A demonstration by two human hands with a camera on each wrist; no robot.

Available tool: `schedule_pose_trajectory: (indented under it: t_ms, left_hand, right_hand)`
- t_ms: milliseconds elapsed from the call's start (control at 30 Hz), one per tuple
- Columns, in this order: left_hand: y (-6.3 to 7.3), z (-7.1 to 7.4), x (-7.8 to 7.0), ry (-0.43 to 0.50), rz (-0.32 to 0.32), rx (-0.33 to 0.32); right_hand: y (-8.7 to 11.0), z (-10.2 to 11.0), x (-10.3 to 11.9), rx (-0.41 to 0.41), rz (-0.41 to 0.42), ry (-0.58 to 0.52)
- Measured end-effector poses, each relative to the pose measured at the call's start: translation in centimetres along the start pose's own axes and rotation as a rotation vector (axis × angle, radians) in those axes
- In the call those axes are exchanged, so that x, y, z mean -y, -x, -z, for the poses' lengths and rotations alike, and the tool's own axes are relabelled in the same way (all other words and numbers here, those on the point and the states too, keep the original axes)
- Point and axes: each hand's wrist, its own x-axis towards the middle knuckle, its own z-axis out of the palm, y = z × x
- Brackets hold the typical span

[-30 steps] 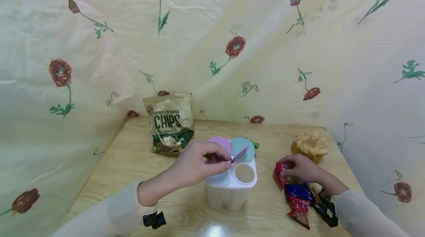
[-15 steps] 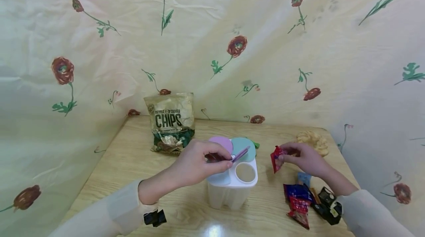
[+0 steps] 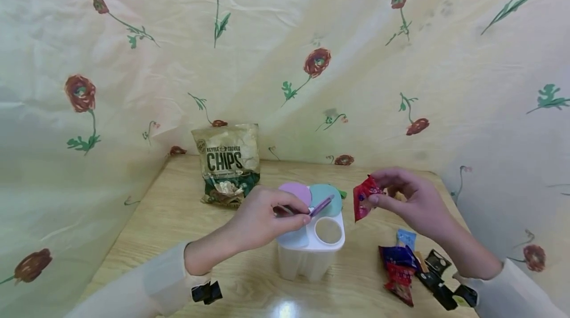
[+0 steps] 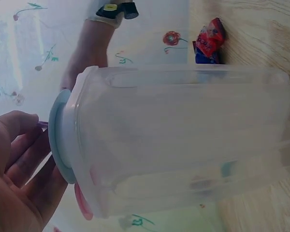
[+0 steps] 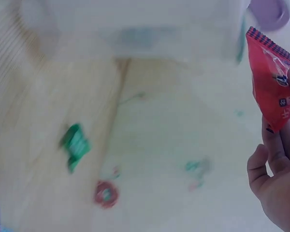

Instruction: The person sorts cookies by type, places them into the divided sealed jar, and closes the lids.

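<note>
Red packet [image 3: 364, 198] juts from the right hand [image 3: 413, 202].

Pale cream sheeting [image 3: 267, 36] covers the back and both sides; whether fabric or plastic cannot be told. Print: red poppies [image 3: 317, 62] on green stems, scattered and well apart, some inverted. Creases run across the upper left; a broad tan band slants down near the center. Tone shifts to grey-green at lower left and grey-blue at right. Furniture: one light wood-grain table [image 3: 178, 194], its back corners rounded, its back edge at the foot of the sheeting; contact is unclear. Light: soft overall, with one white glare spot [image 3: 285, 309] on the tabletop at the near edge of the head view.
</note>
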Motion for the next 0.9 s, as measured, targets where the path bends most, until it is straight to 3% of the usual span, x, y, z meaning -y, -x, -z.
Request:
schedule_pose_trajectory:
  t_ms: [133,267,367,633,900]
  left_hand:
    - [0.0,0.1,-0.1,-0.015,-0.005,-0.016]
    - [0.0,0.1,-0.2,-0.017,-0.002,-0.018]
    - [0.1,0.1,-0.2,-0.017,0.0,-0.018]
    - [0.3,-0.1,0.0,-0.028,-0.035,-0.024]
    - [0.2,-0.2,0.1,-0.038,-0.097,-0.04]
  right_hand:
    - [0.0,-0.5,2.9,-0.038,0.089,-0.067]
    - [0.2,-1.4,4.3,-0.055,0.192,-0.073]
    - [0.5,-2.3,4.6,-0.046,0.241,-0.061]
    - [1.1,-4.3,4.3,0.014,0.281,-0.031]
    - [0.6,-5.4,4.6,0.083,0.485,-0.044]
